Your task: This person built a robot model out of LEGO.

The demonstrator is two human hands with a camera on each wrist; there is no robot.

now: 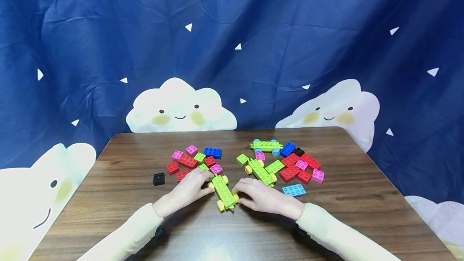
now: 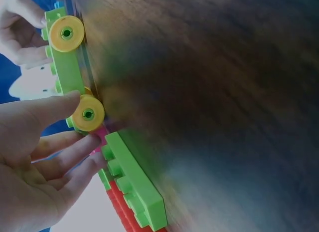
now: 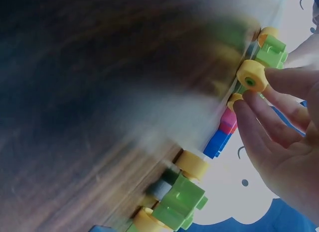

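A lime-green toy car base point(image 1: 223, 191) with studs on top and yellow wheels sits between both hands on the table. My left hand point(image 1: 188, 188) holds its far left wheel; in the left wrist view thumb and fingers lie around that yellow wheel point(image 2: 88, 113). At the near right wheel point(image 3: 251, 76), the thumb and fingertips of my right hand point(image 1: 264, 198) pinch it. Close by the left fingers stands a lime-green brick point(image 2: 137, 182), partly hidden by that hand in the head view.
Right of the held car lies another green car base with yellow wheels point(image 1: 262, 172); one with blue wheels point(image 1: 266, 146) is farther back. Red, pink, green and blue bricks spread on both sides. A black brick point(image 1: 158, 179) lies left, a light blue brick point(image 1: 294, 190) right.
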